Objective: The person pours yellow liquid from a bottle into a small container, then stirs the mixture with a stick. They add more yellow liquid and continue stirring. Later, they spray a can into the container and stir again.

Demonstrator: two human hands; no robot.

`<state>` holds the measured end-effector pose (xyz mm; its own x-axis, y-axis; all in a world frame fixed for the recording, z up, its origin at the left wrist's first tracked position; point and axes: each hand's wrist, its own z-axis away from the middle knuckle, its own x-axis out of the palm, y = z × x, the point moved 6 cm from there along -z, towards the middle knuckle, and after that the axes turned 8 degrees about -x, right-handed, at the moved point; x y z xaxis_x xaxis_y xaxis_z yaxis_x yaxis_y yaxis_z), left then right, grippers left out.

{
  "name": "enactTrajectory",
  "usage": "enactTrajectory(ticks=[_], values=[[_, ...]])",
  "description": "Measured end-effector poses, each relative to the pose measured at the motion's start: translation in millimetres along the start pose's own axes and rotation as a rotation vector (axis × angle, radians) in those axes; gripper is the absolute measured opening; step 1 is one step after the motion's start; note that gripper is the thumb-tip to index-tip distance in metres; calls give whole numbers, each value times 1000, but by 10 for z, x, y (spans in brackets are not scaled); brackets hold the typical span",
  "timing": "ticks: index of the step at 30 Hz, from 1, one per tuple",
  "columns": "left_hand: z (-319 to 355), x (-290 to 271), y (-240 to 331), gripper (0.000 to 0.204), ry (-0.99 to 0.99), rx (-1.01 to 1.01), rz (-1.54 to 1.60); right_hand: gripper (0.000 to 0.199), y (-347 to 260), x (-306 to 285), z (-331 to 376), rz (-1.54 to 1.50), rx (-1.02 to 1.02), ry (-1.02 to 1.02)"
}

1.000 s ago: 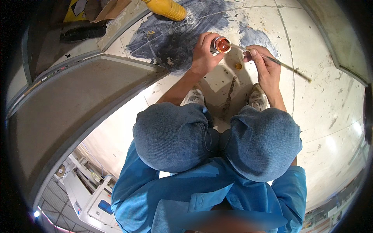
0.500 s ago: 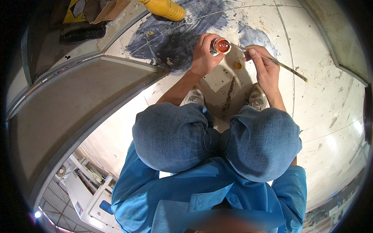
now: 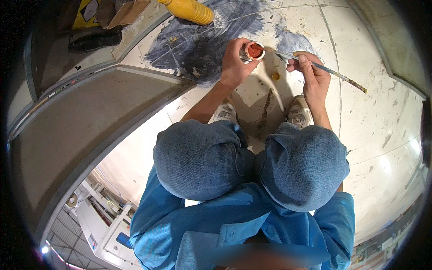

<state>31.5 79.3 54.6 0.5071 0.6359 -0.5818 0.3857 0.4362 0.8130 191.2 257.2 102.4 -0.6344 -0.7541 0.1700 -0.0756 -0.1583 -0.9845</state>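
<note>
My left hand [image 3: 235,66] is wrapped round a small jar [image 3: 254,51] of red-orange paint, its open mouth tilted toward me. Pinched in the fingers of my right hand [image 3: 312,75] is a long thin paintbrush [image 3: 334,72]. The brush's tip reaches in at the jar's mouth, and its stained handle end points out to the lower right. On the floor between the two hands lies a small yellow cap [image 3: 276,76].
A yellow ribbed bottle [image 3: 193,11] stands at the top, beside a dark smeared patch [image 3: 189,51] on the pale floor [image 3: 373,121]. To the left is a grey metal panel [image 3: 90,108]; a torn cardboard piece [image 3: 126,14] lies beyond it. My shoes [image 3: 298,112] are below the hands.
My right hand has shifted a little to the right with the brush, whose tip is now inside the jar's mouth. The jar has tilted slightly in my left hand.
</note>
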Motion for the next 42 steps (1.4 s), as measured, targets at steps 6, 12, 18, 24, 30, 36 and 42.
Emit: enactTrajectory(ticks=[6,12,18,24,30,36,42], values=[[-1,-10,32,68,27,35,-16,30,15,-38,26,-51,-3,47],[-14,-15,38,69,32,42,-29,29,18,-15,37,-47,-8,38],[-7,-12,39,62,17,22,23,28,3,60,27,28,-72,-49],[26,52,-43,62,-53,-69,116,26,-66,154,21,338,-131,-145],[43,100,-39,66,-153,-11,59,28,-128,222,-151,419,-222,-261],[67,129,-22,65,-256,-21,56,29,-105,134,-274,476,-158,-353],[88,218,-68,63,-349,-96,113,27,66,53,-202,267,125,-278]])
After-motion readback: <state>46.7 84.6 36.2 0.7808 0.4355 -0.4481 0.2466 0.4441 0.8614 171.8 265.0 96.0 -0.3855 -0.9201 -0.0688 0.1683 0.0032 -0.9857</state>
